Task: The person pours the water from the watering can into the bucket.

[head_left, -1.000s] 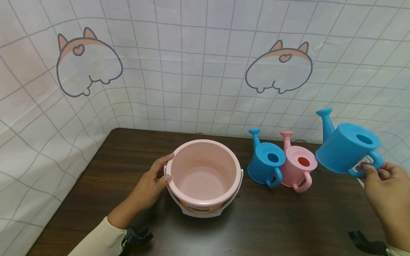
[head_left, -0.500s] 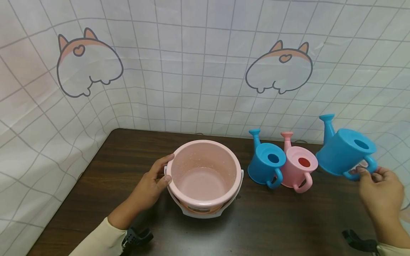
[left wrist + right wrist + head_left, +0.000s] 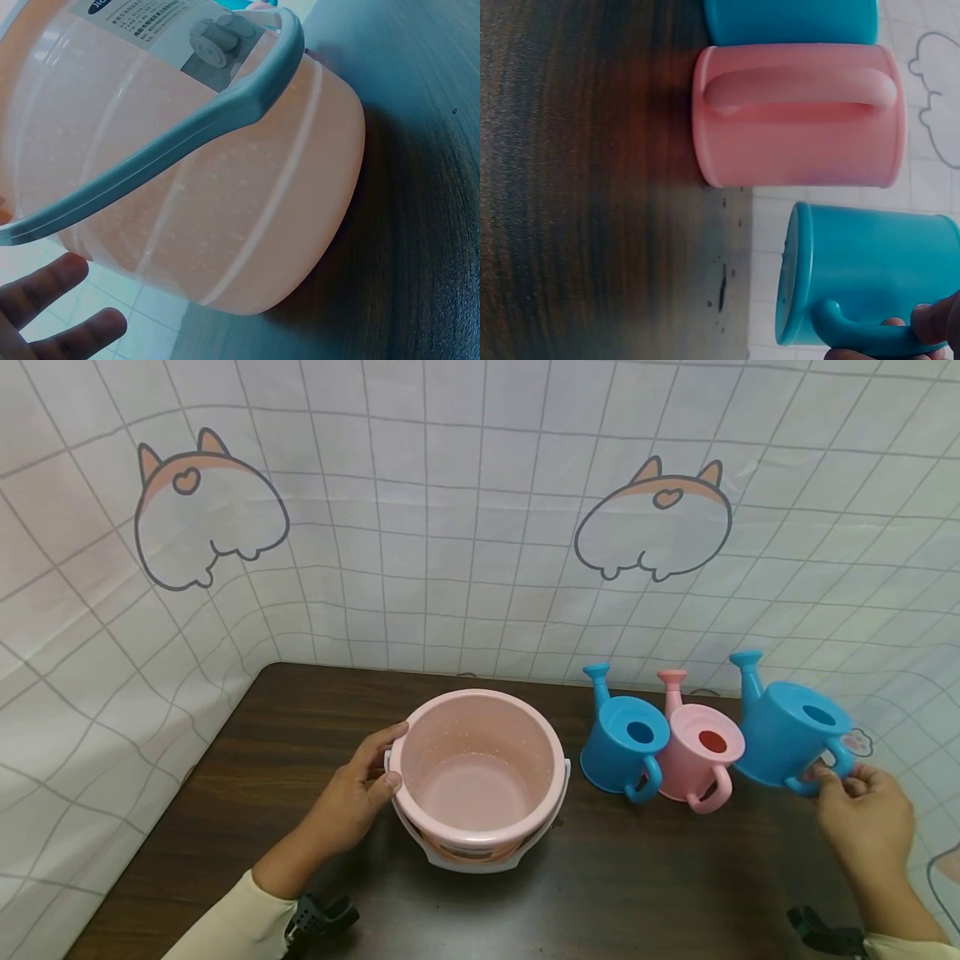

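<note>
In the head view, my left hand (image 3: 352, 789) rests against the left rim of a pink bucket (image 3: 480, 839), thumb and index finger on either side of the handle joint. Two fingers (image 3: 94, 334) reach out beside the bucket wall in the left wrist view. At the right, my right hand (image 3: 862, 818) pinches the handle of a blue watering can (image 3: 780, 739). Its base hangs a little above the table in the right wrist view. Beside it stand a pink watering can (image 3: 686, 760) and another blue watering can (image 3: 611, 760), both upright, handles facing me.
The bucket's pale bail handle (image 3: 172, 154) hangs down its front. Everything stands on a dark wooden table (image 3: 247, 760). A white gridded cloth (image 3: 465, 527) with cartoon animal drawings hangs behind and at both sides.
My right hand has brought its blue watering can left and down, closer to the pink one. The left hand, the bucket and the other two cans have stayed in place.
</note>
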Tool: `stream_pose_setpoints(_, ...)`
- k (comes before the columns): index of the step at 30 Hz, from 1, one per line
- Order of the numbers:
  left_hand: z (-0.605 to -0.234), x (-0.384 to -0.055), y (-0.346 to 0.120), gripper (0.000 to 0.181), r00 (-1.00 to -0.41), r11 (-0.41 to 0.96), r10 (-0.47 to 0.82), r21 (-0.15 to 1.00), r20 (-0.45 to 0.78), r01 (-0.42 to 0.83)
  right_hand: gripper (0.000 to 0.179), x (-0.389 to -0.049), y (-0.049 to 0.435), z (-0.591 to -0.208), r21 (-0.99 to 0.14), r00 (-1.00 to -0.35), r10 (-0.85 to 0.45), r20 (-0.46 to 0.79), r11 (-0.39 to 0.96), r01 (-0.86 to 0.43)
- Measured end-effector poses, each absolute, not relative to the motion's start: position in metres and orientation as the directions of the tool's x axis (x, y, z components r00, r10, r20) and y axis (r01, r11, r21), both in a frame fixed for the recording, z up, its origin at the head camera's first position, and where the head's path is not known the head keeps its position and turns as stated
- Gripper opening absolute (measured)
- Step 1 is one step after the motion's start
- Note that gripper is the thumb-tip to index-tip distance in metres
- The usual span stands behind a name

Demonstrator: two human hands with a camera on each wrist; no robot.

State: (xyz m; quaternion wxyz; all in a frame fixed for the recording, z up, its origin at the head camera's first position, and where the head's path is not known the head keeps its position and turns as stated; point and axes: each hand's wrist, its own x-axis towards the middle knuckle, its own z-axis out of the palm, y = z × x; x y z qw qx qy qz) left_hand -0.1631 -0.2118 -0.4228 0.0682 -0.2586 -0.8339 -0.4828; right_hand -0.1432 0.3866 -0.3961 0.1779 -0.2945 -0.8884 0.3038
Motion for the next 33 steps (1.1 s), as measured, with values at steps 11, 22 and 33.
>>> stream_pose_setpoints(11, -0.423, -0.165, -0.212, 0.056, -0.855, 0.407, 0.364, 0.762, 0.370, 0.503, 0.049, -0.143, 0.384, -0.410, -0.628, -0.791, 0.596, 0.139, 0.670, 0.395)
stream_pose_setpoints(22, -0.424, -0.166, -0.213, 0.056, -0.862, 0.400, 0.364, 0.776, 0.354, 0.488, 0.051, -0.145, 0.383, -0.423, -0.607, -0.797, 0.596, 0.101, 0.671, 0.425)
stream_pose_setpoints(33, -0.423, -0.164, -0.213, 0.056, -0.861, 0.407, 0.361, 0.770, 0.358, 0.490, 0.051, -0.143, 0.381, -0.430, -0.617, -0.798, 0.603, 0.022, 0.636, 0.463)
